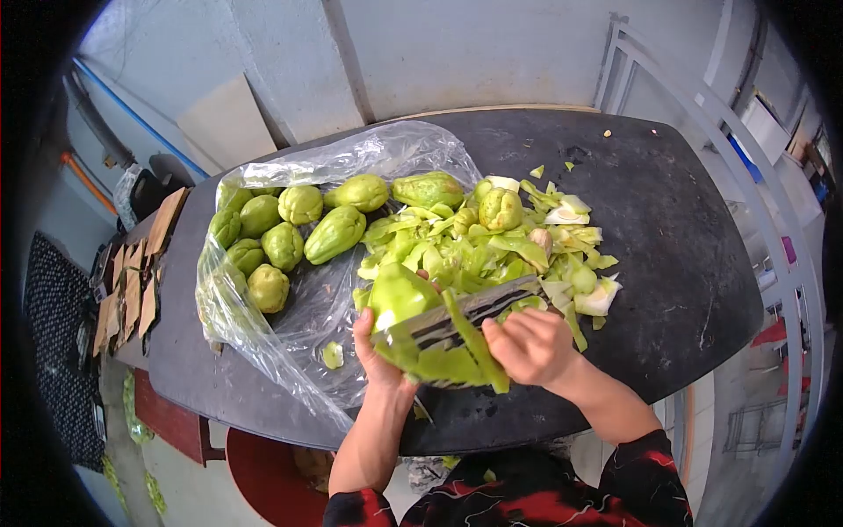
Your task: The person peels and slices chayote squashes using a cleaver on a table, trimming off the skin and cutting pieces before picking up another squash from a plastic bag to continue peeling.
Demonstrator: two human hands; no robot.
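Note:
My left hand [384, 357] is wrapped round a bright green chayote [402, 299] above the front of the black table [667, 290]. My right hand [532, 348] grips a wide blade [430, 338], whose handle is hidden in the fist. The blade lies across the front of the chayote, with green peel stuck along it. A heap of green peelings [457, 250] spreads just behind both hands, with a yellowish chayote [500, 209] on it. Several whole chayotes [336, 234] sit on a clear plastic bag [307, 351] to the left.
Below the table's front edge is a red bin [268, 479]. Brown cardboard pieces [132, 285] lie at the far left. A grey metal railing [773, 220] runs along the right side, and a pale wall [474, 53] stands behind the table. Small scraps dot the tabletop.

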